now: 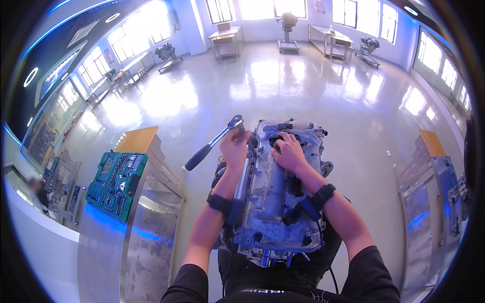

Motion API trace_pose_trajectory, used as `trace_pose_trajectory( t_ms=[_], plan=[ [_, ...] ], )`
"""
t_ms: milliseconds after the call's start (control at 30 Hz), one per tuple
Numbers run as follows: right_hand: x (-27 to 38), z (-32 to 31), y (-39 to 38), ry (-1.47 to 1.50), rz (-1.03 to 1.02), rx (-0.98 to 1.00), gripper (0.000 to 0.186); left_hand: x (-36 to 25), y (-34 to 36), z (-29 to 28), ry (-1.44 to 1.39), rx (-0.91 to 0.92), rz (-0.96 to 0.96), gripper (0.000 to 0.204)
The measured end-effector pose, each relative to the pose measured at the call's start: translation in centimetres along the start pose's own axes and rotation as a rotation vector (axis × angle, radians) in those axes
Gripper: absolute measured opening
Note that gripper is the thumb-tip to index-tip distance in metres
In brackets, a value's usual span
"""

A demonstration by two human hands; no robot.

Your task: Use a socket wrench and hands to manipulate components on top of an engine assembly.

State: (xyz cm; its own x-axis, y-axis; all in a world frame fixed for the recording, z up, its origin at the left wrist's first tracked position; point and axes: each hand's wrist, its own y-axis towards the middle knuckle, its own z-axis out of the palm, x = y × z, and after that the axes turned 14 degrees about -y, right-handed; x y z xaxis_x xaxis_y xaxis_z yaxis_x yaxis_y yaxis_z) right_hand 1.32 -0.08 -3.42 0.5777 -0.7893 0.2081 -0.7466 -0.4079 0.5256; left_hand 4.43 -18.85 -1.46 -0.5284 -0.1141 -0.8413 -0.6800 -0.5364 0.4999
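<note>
A: Centre of the floor, right in front of the wearer, there's the engine, its grey cover on top. And look at the far end: both hands are there!

B: Left hand at the far left corner, fingers closed in; I'd say it has the ratchet wrench, head just above the fingers, handle slanting out left and near.

A: And the right hand?

B: Fingers bent over a black part on the cover. Gripping it or merely resting? Can't tell from here.

A: So how far along are we?

B: Midway, in my judgement. The cover's seated, and another black part sits farther down it, toward the wearer. Whether any fastener is loose or tight, or the engine is coming apart or going together, I can't tell. What's left, I'd judge, includes whatever the wrench is out for at that corner.

A: Moving outward, left: the green tool case lies open on a bench, sockets in rows.

B: Another bench over to the right, and away at the far wall, an engine on a stand between two tables!
</note>
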Motion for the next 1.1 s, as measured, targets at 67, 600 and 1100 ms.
trace_pose_trajectory(
  t_ms=[67,600,1100],
  plan=[
    [0.1,0.2,0.0,0.007,-0.008,-0.005,0.02,0.0,0.0,-0.1,0.053,-0.013,0.028,0.02],
    [0.1,0.0,0.2,-0.001,-0.018,-0.015,0.019,-1.1,0.5,0.9,0.146,0.146,0.178,0.014],
    [0.1,-0.3,0.8,0.04,0.0,0.04,0.02,0.9,2.7,0.2,0.104,0.343,0.033,0.005]
  ],
)
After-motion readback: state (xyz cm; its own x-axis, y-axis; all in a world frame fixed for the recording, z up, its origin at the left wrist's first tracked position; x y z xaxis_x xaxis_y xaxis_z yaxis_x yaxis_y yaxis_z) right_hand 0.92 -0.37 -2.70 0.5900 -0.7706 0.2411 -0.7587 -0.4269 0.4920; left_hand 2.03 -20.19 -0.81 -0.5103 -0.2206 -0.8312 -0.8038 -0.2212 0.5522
